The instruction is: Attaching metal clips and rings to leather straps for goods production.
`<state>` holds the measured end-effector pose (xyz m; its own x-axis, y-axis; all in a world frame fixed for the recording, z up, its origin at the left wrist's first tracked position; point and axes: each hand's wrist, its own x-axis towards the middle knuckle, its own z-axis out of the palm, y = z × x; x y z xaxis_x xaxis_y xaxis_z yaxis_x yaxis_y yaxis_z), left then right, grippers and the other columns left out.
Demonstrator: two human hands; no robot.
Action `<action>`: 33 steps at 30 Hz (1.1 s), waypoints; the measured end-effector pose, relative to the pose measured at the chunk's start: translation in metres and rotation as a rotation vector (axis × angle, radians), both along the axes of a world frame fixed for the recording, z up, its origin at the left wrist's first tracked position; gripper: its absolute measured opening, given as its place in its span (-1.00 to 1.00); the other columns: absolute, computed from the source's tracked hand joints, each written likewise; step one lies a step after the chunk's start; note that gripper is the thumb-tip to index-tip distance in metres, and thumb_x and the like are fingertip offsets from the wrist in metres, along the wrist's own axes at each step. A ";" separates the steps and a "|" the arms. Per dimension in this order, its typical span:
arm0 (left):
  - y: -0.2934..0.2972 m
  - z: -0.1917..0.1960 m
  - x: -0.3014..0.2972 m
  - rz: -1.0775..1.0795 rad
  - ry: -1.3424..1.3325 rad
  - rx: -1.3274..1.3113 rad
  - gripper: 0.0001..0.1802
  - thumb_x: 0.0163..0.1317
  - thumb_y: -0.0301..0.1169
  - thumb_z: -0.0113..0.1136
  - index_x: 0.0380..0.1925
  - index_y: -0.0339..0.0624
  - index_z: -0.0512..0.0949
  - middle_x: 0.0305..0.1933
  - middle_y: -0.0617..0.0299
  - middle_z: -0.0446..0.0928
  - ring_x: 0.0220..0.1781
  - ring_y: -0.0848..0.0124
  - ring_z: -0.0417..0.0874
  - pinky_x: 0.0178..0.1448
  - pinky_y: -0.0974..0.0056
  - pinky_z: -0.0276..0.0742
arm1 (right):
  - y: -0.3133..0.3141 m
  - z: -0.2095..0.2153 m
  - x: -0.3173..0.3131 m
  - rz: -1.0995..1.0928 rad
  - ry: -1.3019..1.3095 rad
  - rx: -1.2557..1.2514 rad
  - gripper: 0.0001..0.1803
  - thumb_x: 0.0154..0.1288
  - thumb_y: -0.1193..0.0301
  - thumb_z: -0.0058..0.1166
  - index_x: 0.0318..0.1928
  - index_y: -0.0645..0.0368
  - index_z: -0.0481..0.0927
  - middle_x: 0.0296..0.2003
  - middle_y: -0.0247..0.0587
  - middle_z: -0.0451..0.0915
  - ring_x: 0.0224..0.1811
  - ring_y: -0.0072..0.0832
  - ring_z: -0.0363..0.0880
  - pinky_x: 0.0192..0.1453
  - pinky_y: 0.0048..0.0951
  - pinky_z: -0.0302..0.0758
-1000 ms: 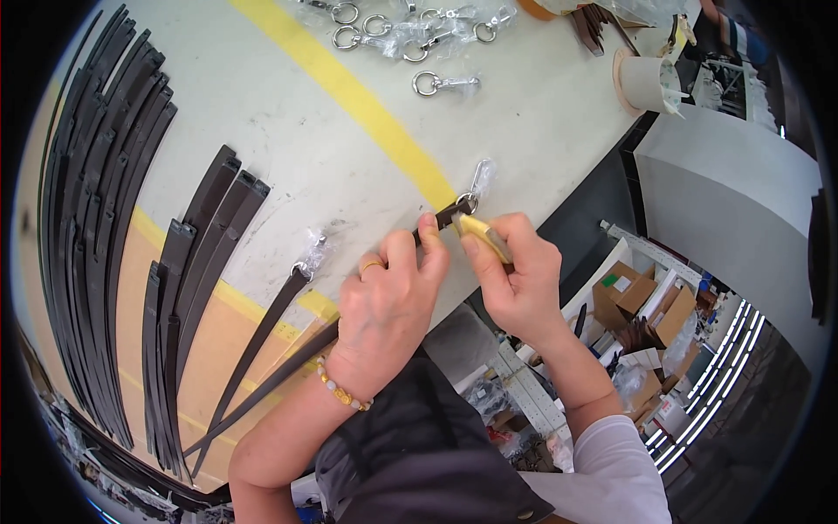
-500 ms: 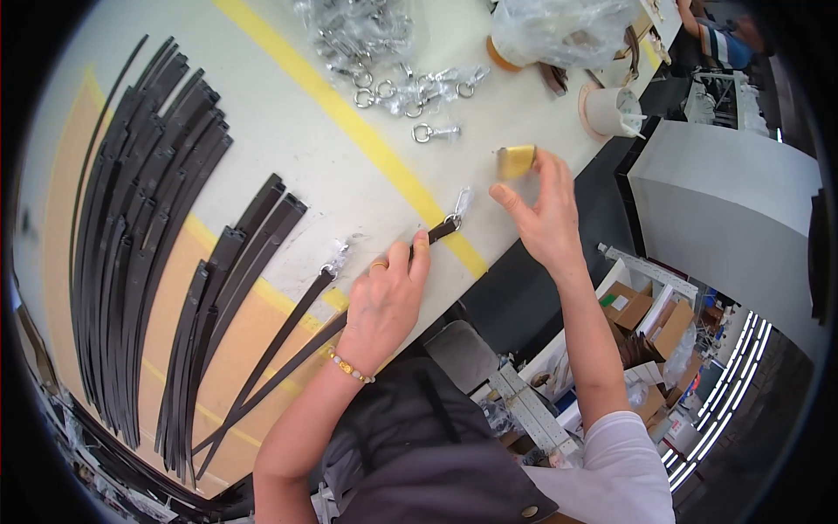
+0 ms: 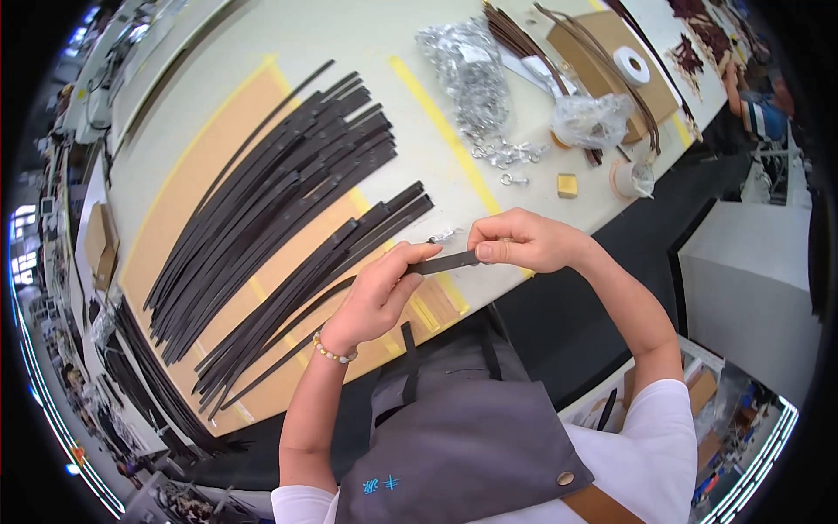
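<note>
A dark leather strap (image 3: pixel 443 263) stretches between my two hands above the table's near edge. My left hand (image 3: pixel 377 293) pinches it with fingers and thumb, and its tail runs down to the left. The strap's end is gripped by my right hand (image 3: pixel 527 242), whose fingers hide the fitting there. Just behind the strap lies a plastic-wrapped metal clasp (image 3: pixel 445 236). A small yellow block (image 3: pixel 567 185) rests on the table beyond my right hand. Left of my hands lie a smaller bundle of dark straps (image 3: pixel 332 271) and a larger one (image 3: pixel 279 188).
A bag of metal clasps (image 3: pixel 467 74) sits at the back, with loose wrapped clasps (image 3: pixel 506 154) before it. Farther right are a clear plastic bag (image 3: pixel 594 118), a white cup (image 3: pixel 635 178) and a tape roll (image 3: pixel 631 65). A grey-white machine housing (image 3: pixel 742 271) stands at right.
My right hand has set the yellow block down on the table and now grips the strap's end. The view has shifted, showing more of the table's far side.
</note>
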<state>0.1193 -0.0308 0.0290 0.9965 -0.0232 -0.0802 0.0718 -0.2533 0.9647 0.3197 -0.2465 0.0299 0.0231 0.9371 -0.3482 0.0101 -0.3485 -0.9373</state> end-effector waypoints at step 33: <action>0.040 0.175 -0.119 0.425 -0.192 -0.125 -0.89 0.45 -0.49 0.17 -0.15 -0.32 0.59 -0.57 0.33 0.51 -0.55 0.61 0.45 -0.43 0.41 0.39 | 0.120 0.203 -0.112 0.158 -0.363 0.409 -0.76 0.53 0.32 0.10 -0.17 0.30 0.61 -0.43 -0.21 0.62 -0.43 -0.44 0.50 -0.31 -0.39 0.45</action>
<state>0.0002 0.0087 0.2038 0.9164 0.3915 0.0835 -0.0386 -0.1213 0.9919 0.2075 -0.1263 0.2325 -0.0779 0.9958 0.0482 0.3794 0.0744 -0.9223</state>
